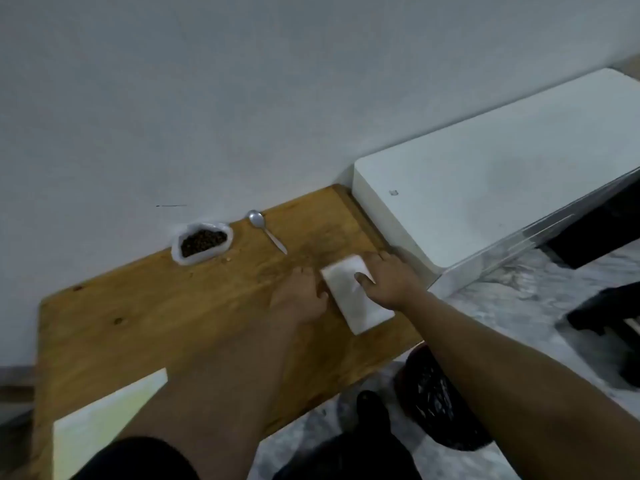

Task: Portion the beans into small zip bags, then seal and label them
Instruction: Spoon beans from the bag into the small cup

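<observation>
Far to the left of the grip and closest to the person, a pale sheet (pixel 104 424) is lying flat on the wooden table (pixel 138 323), with the left forearm passing over its right edge. Left of the grip and farther from the person, against the wall, the open bag of beans (pixel 202 244) is sitting with its mouth rolled down and the dark beans showing inside. It is well apart from both hands. Just right of the bag, still left of and beyond the grip, a metal spoon (pixel 265 230) is lying bowl-up with its handle pointing toward the hands.

The left hand (pixel 301 296) is resting on the table with its fingers reaching forward and its thumb side touching the left edge of a flat white pack (pixel 356 303). Blur is hiding whether it is pinching that edge, so I cannot tell. The pack is lying on the table between the two hands, angled toward the person. The right hand (pixel 386 275) is grasping the pack at its far end, the thumb pressing on the top face and the fingers curling around the far right edge.

Immediately right of the grip, a large white box (pixel 485 188) is standing beside the table end. Below the grip, under the table's near edge, a black bin bag (pixel 440 407) is sitting on the marbled floor.
</observation>
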